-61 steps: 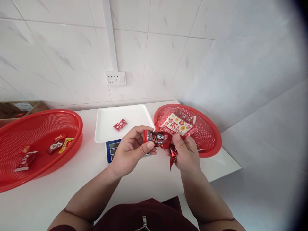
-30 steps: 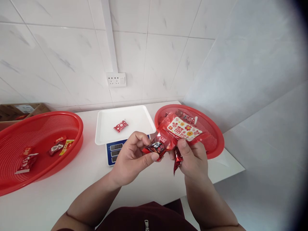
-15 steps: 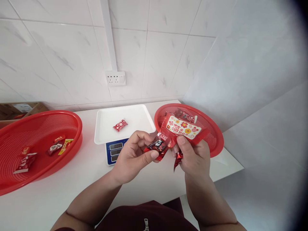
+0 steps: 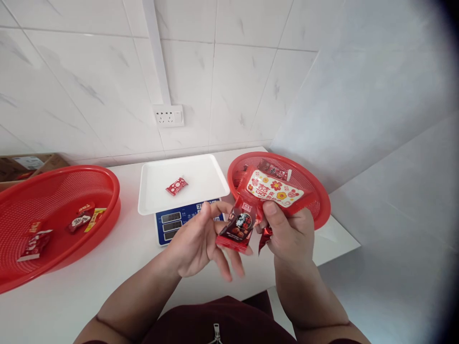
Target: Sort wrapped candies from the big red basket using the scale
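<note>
My right hand (image 4: 291, 231) is closed on several wrapped candies. Among them are a red packet with a white floral label (image 4: 274, 188) and a shiny red wrapper (image 4: 264, 239) hanging below the thumb. A dark packet with a red end (image 4: 237, 227) sticks out to the left from the same bunch. Behind that dark packet is my left hand (image 4: 206, 243), its fingers spread apart; whether a fingertip touches the packet is hard to tell. One small red candy (image 4: 177, 186) lies on the white tray (image 4: 154, 179) of the scale.
The blue scale (image 4: 186, 215) stands on the white table (image 4: 139, 267). A red basket (image 4: 322, 203) with wrapped candies is at the right, a larger red basket (image 4: 103, 179) with several candies at the left. Behind it is a cardboard box (image 4: 53, 165). A socket (image 4: 169, 115) sits on the tiled wall.
My left hand has let go of the dark packet and spread its fingers. The dark packet now hangs flatter, label facing me. My right hand keeps its hold. The view has shifted slightly.
</note>
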A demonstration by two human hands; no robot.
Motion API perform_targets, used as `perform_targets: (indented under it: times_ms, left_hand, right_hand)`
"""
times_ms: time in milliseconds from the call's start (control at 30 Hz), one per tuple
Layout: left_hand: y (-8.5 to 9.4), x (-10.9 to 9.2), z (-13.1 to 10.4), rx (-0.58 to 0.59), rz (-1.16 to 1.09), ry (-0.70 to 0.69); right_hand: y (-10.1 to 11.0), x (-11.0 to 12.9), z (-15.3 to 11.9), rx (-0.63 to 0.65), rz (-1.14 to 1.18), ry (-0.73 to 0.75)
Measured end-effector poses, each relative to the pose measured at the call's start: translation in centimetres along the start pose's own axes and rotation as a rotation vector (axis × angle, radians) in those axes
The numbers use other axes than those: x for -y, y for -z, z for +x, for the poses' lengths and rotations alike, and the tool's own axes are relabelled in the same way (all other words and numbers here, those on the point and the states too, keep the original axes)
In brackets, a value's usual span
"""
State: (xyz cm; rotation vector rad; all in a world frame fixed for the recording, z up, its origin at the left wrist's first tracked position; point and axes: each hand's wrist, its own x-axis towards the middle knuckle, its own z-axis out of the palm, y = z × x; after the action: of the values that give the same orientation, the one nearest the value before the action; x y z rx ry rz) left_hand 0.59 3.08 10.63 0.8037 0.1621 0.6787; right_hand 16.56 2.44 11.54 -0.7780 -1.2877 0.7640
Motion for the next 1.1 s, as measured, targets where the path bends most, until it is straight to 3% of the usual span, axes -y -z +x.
perform_targets:
  times_ms: [67, 133, 233, 367, 500, 600, 700, 867, 1100]
  left_hand:
    - [-0.4, -0.1, 0.1, 0.074, -0.119, 0.183]
    - [-0.7, -0.1, 0.3, 0.027, -0.164, 0.161]
    - [-1.0, 0.0, 0.5, -0.165, -0.102, -0.086]
    - [-1.0, 0.4, 0.6, -0.369, 0.237, -0.420]
    - [-1.0, 0.9, 0.4, -0.441, 0.580, -0.724]
    - [-1.0, 1.2, 0.1, -0.446, 0.773, -0.843]
    - [-1.1, 1.4, -0.1, -0.428, 0.844, -0.845]
    - [-1.5, 1.4, -0.5, -0.423, 0.667, -0.692]
    - [-1.5, 1.3, -0.7, -0.380, 0.541, -0.612]
  right_hand:
    - [0.2, -0.2, 0.1, 0.010, -0.016, -0.017]
    - [0.4, -0.7, 0.2, 0.009, -0.052, -0.038]
    - [0.6, -1.4, 0.4, -0.051, -0.087, -0.064]
    - [0.7, -1.5, 0.4, -0.099, 0.002, -0.086]
    - [0.6, -0.4, 0.0, -0.082, -0.009, -0.081]
    - [0.5, 0.3, -0.5, -0.066, -0.054, -0.041]
    - [0.3, 0.7, -0.6, -0.086, -0.083, 0.010]
    - [0.0, 0.8, 0.0, -0.148, -0.149, 0.034]
    - [0.0, 0.2, 0.6, -0.110, -0.139, -0.005]
